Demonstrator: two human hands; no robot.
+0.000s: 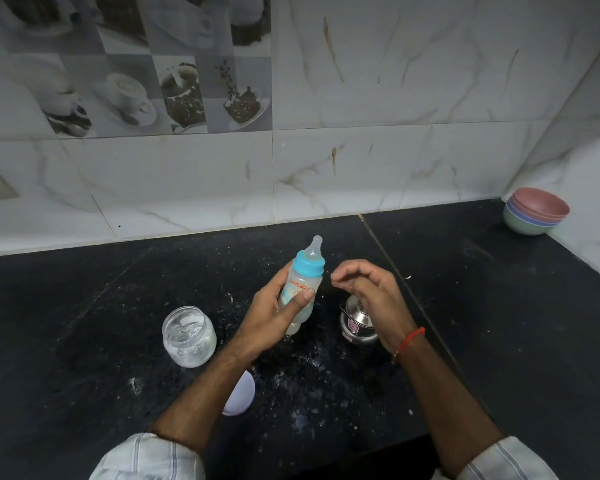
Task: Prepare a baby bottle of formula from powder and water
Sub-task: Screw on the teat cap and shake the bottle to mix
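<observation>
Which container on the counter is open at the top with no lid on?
The glass jar, left of the left hand. Its mouth is uncovered, showing white powder inside. The bottle has its teal cap and teat on, and the steel pot is lidded.

Baby bottle (300,292) looks like cloudy see-through plastic with a matt blue plastic collar and a clear rubbery teat. The powder jar (189,336) is clear, glass or plastic, can't tell. Small steel pot (356,323) is shiny polished metal. Surface (84,323) is dark speckled stone, slightly glossy. Wall tiles (378,161) are glossy marble-look.
</observation>
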